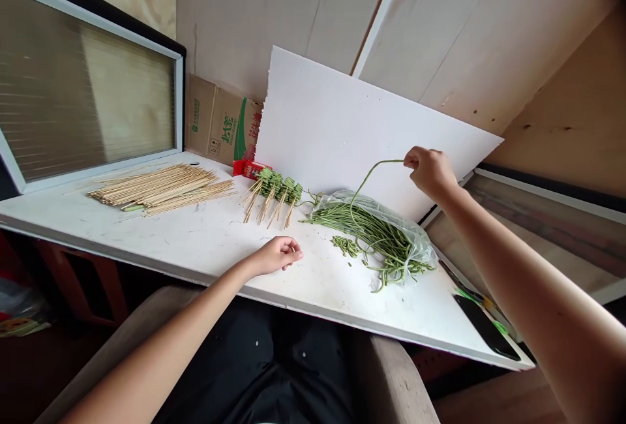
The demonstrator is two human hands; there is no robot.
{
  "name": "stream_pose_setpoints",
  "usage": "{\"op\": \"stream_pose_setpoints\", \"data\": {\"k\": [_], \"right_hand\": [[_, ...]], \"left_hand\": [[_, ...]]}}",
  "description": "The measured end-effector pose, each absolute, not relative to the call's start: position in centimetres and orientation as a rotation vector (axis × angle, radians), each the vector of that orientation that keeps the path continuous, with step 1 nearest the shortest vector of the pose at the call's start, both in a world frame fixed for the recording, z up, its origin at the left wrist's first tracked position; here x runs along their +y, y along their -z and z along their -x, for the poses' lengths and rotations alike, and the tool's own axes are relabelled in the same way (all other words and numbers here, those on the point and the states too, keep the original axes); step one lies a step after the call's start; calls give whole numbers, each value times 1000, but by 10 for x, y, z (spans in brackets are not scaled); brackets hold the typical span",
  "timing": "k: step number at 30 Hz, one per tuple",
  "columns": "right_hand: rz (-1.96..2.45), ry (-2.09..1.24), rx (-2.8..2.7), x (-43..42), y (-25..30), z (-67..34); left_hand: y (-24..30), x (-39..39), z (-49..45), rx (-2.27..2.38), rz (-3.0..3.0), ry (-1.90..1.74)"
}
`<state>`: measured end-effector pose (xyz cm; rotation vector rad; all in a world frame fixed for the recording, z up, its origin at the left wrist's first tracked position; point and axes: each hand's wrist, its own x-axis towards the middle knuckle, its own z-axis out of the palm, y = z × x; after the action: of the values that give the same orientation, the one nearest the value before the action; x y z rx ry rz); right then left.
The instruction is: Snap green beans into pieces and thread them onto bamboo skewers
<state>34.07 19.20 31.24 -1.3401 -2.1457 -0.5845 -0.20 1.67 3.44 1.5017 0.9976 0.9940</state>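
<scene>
My right hand [429, 169], raised at the right, pinches the end of one long green bean [368, 175]. The bean arcs down to the pile of long beans [372, 223], which lies in an opened clear plastic bag [420, 241]. My left hand [280, 254] rests near the table's front edge with its fingers loosely curled; nothing shows in it. Between the hands lies a small heap of short cut bean pieces [345, 246]. Beyond my left hand lie several skewers threaded with bean pieces [278, 188], their bare ends toward me.
A bundle of bare wooden skewers [161, 188] lies on the white table [195, 241] at the left. A red box [250, 168] and a cardboard carton [222, 121] stand behind. A white board [352, 124] leans at the back. A dark phone [486, 326] lies at the right edge.
</scene>
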Motion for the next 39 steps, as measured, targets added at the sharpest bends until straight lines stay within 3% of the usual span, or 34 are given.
{"op": "stream_pose_setpoints", "data": {"k": [8, 16, 28, 39], "right_hand": [[1172, 183, -2145, 155, -323, -294], [948, 11, -2205, 91, -262, -247], [912, -635, -1898, 49, -148, -229], [945, -836, -1650, 50, -119, -260]], "left_hand": [[-47, 19, 17, 1002, -1536, -1062], [-70, 11, 42, 1286, -1559, -1317], [-55, 16, 51, 1414, -1863, -1102], [-65, 10, 54, 1411, -1942, -1123]]}}
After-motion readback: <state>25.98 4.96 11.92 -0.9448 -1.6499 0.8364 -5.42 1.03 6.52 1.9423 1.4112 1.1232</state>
